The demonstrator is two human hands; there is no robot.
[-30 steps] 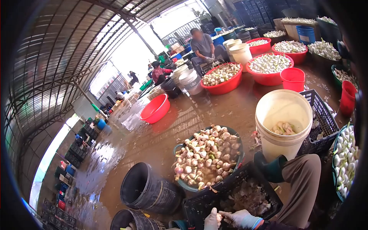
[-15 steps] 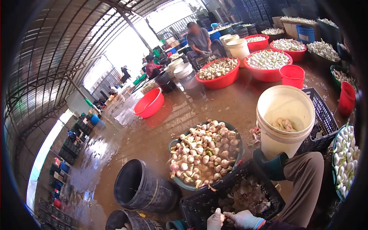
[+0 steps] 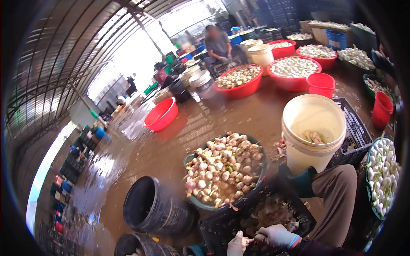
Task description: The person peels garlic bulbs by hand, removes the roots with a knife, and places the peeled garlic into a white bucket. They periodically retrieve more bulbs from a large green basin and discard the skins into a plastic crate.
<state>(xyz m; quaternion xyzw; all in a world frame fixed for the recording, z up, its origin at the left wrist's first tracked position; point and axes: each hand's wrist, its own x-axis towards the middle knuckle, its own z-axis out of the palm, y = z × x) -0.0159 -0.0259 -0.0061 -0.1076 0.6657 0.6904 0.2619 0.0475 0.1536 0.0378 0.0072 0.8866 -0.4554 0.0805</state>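
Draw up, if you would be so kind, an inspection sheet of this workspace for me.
Surface: brown floor, wet and reflecting light.
Job's things: garlic bulb in hand; green tub heaped with more bulbs; black crate holding papery scraps.
Clutter: floor scraps beside the cream bucket; a tilted black bucket left of the green tub.
Hands: left hand holds the bulb; right hand is close beside it, its grip unclear.
Cables: nothing seen.
Surroundings: seated person behind a filled red tub; ribbed roof overhead.
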